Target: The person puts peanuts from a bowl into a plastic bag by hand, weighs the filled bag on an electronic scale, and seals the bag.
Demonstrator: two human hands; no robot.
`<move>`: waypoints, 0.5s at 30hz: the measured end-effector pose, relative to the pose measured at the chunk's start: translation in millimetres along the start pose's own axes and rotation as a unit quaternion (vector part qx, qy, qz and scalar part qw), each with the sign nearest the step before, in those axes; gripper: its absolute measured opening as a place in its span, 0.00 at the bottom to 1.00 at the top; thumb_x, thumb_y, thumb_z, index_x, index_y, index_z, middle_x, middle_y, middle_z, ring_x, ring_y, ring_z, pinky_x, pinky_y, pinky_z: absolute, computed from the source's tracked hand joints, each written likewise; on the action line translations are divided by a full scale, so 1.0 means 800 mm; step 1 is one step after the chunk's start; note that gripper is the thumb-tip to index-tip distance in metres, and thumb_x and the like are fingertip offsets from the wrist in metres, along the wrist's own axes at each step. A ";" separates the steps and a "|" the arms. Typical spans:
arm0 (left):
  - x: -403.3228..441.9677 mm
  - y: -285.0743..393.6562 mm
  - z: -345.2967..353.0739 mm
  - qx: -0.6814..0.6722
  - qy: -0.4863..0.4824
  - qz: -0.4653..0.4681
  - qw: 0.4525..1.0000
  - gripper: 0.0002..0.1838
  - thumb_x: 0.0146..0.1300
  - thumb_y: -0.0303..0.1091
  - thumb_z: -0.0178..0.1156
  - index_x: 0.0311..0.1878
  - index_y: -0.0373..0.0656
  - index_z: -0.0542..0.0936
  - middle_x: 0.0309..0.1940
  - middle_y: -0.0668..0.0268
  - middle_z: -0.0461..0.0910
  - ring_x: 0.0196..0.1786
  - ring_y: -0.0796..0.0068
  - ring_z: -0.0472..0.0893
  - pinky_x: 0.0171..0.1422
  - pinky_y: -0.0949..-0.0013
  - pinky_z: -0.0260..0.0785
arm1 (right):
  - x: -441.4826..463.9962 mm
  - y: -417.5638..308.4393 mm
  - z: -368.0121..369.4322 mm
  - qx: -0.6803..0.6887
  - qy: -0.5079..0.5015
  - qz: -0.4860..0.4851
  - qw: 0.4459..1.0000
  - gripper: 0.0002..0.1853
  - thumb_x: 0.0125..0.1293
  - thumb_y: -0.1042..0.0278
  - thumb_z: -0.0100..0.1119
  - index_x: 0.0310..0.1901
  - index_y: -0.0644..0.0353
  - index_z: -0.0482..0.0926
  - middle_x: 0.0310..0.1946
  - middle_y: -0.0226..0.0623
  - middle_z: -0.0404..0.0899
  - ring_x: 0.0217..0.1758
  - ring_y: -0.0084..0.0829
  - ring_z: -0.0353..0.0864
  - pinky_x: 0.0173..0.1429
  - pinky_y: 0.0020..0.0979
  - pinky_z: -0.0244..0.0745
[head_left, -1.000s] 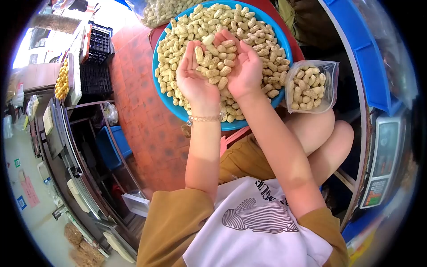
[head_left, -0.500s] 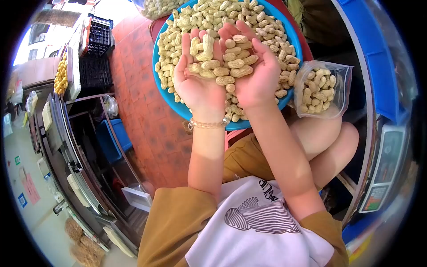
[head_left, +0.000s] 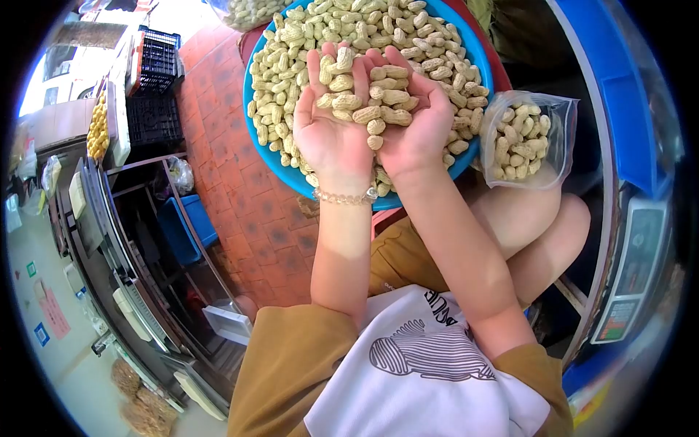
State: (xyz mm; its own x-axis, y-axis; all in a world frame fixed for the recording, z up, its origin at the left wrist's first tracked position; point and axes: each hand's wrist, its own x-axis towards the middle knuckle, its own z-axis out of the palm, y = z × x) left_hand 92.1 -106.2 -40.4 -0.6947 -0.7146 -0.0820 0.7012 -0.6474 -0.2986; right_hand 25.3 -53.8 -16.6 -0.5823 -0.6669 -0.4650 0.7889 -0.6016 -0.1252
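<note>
My left hand (head_left: 329,142) and my right hand (head_left: 421,138) are cupped side by side, palms up, fingers curled upward. Unshelled peanuts (head_left: 390,96) lie heaped across both palms, with one or two at the gap between the wrists. Beneath the hands is a round blue basin (head_left: 275,166) filled with more peanuts in the shell. A clear plastic bag (head_left: 562,138), partly filled with peanuts, rests against the knee just right of the basin. A beaded bracelet circles my left wrist.
A second bag of peanuts (head_left: 251,13) stands beyond the basin. On the left are black crates (head_left: 153,120), a blue bin (head_left: 191,227) and a metal-framed rack over red floor tiles (head_left: 251,240). A scale (head_left: 635,269) and blue trays (head_left: 619,87) line the right.
My hands have drawn slightly closer together. The peanuts in the palms have shifted and bunched toward the middle. The bag beside the basin is nearly unchanged.
</note>
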 end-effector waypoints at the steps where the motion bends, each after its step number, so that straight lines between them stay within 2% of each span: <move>1: 0.000 -0.002 0.001 0.058 0.000 0.016 0.998 0.26 0.72 0.34 0.38 0.72 0.44 0.63 0.70 0.58 0.66 0.73 0.53 0.62 0.79 0.48 0.52 | -0.004 -0.001 0.005 -0.004 0.001 -0.008 1.000 0.23 0.66 0.63 0.41 0.57 0.69 0.73 0.55 0.48 0.76 0.60 0.41 0.75 0.68 0.41 0.69; 3: -0.001 -0.011 0.004 0.171 0.001 0.047 0.984 0.26 0.72 0.35 0.39 0.72 0.44 0.64 0.69 0.60 0.67 0.72 0.55 0.64 0.78 0.50 0.53 | -0.012 -0.002 0.012 -0.014 0.002 -0.026 1.000 0.24 0.68 0.63 0.39 0.58 0.71 0.73 0.58 0.52 0.75 0.63 0.44 0.74 0.72 0.42 0.66; 7: -0.007 -0.031 0.014 0.295 0.016 0.103 0.950 0.24 0.71 0.36 0.41 0.69 0.45 0.68 0.65 0.62 0.71 0.68 0.64 0.69 0.75 0.56 0.59 | -0.017 -0.003 0.008 -0.072 -0.073 -0.082 0.991 0.25 0.68 0.61 0.40 0.58 0.71 0.72 0.59 0.52 0.74 0.65 0.43 0.72 0.72 0.42 0.65; 10: -0.009 -0.038 0.013 0.259 0.024 0.113 0.959 0.24 0.71 0.38 0.41 0.67 0.39 0.68 0.61 0.59 0.73 0.62 0.61 0.73 0.66 0.56 0.69 | -0.022 -0.005 0.008 -0.103 -0.095 -0.117 0.983 0.25 0.67 0.61 0.40 0.58 0.71 0.72 0.58 0.51 0.75 0.65 0.42 0.72 0.72 0.41 0.65; 13: -0.008 -0.033 0.005 0.214 -0.002 0.077 0.974 0.21 0.71 0.38 0.43 0.61 0.40 0.72 0.51 0.62 0.77 0.55 0.64 0.76 0.60 0.58 0.73 | -0.024 -0.007 0.009 -0.165 -0.121 -0.158 0.966 0.25 0.67 0.60 0.40 0.58 0.70 0.73 0.58 0.50 0.75 0.65 0.41 0.72 0.71 0.40 0.65; 15: -0.010 -0.038 0.013 0.270 0.059 0.105 0.955 0.18 0.71 0.39 0.44 0.57 0.41 0.74 0.45 0.65 0.77 0.51 0.66 0.77 0.57 0.60 0.73 | -0.026 -0.010 0.008 -0.176 -0.145 -0.164 0.960 0.25 0.68 0.59 0.40 0.57 0.70 0.73 0.58 0.50 0.75 0.65 0.41 0.72 0.71 0.40 0.65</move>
State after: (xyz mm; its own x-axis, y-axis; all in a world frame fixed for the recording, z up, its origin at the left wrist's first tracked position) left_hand 77.7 -83.8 -21.2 -0.5205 -0.8296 -0.2022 0.7854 -0.5581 0.2678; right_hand 30.3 -37.8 -0.4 -0.8010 -0.5914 -0.0930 0.5408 -0.6481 -0.5362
